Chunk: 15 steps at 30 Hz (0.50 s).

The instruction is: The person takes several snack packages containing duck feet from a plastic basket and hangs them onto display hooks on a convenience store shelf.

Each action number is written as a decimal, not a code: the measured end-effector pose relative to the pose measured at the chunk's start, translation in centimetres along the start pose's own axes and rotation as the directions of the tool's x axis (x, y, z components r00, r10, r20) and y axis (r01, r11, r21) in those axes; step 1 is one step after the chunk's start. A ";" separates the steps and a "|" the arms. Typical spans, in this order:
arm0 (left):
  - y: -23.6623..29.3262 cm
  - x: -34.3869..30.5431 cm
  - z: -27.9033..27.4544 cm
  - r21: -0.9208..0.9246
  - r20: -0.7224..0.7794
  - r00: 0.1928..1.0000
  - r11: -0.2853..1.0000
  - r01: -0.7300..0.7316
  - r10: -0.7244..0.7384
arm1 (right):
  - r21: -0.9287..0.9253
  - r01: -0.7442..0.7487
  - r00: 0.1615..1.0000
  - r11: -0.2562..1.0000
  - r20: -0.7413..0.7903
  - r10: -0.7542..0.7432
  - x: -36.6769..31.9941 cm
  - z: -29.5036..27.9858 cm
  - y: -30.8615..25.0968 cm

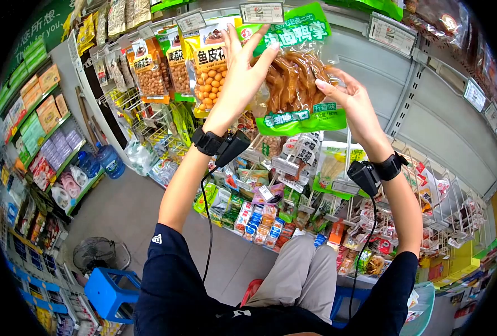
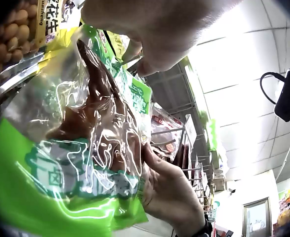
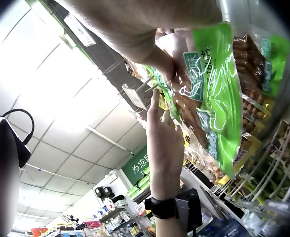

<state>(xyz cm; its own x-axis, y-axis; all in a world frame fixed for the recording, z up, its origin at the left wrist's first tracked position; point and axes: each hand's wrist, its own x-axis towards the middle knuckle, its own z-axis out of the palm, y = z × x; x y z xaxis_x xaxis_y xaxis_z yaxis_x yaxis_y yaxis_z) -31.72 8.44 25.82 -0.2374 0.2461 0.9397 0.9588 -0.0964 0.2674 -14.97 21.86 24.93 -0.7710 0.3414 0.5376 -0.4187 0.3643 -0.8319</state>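
Note:
A clear and green bag of brown duck feet (image 1: 293, 84) is upright at the rack, just right of the hanging peanut bags (image 1: 209, 73). My left hand (image 1: 243, 70) pinches its upper left edge, near a price tag and metal hook, with some fingers extended upward. On the bag's right side, my right hand (image 1: 355, 106) grips the edge, thumb in front and other fingers partly hidden behind. In the left wrist view the bag (image 2: 100, 123) fills the left part, with the right hand (image 2: 169, 192) at its side. The right wrist view shows the left hand (image 3: 164, 148) beside a hook.
Wire baskets of packaged snacks (image 1: 327, 162) stand below the hands. Price tags (image 1: 393, 35) line the top. Shelves (image 1: 47, 129), water bottles (image 1: 111, 162), a fan (image 1: 94, 253) and a blue stool (image 1: 111, 291) are at left; a second blue stool is partly behind the legs.

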 end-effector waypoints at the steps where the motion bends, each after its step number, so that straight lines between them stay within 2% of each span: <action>1: 0.0 0.0 0.1 -0.011 0.007 1.000 1.000 0.008 -0.007 | 0.000 0.000 1.000 1.000 -0.005 0.000 0.1 -0.1 0.1; 7: -0.2 -1.2 0.5 -0.063 0.072 0.996 0.997 0.052 -0.048 | 0.061 0.009 0.999 0.998 -0.054 -0.006 0.3 -0.5 0.9; 14: -0.9 -3.8 0.4 -0.202 0.131 0.986 0.971 0.126 -0.101 | 0.129 -0.031 0.999 0.991 0.013 0.030 0.6 -0.3 1.6; 15: -1.0 -4.0 0.1 -0.159 0.166 0.980 0.978 0.135 -0.109 | 0.115 -0.036 0.999 0.993 0.018 0.034 0.6 -0.3 1.5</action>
<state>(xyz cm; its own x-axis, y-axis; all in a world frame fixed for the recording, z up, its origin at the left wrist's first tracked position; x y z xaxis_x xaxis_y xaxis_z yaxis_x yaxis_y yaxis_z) -31.69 7.63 21.77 -0.3108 0.4117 0.8567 0.8808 -0.2139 0.4224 -15.95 22.87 24.03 -0.7934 0.3383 0.5060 -0.4426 0.2499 -0.8612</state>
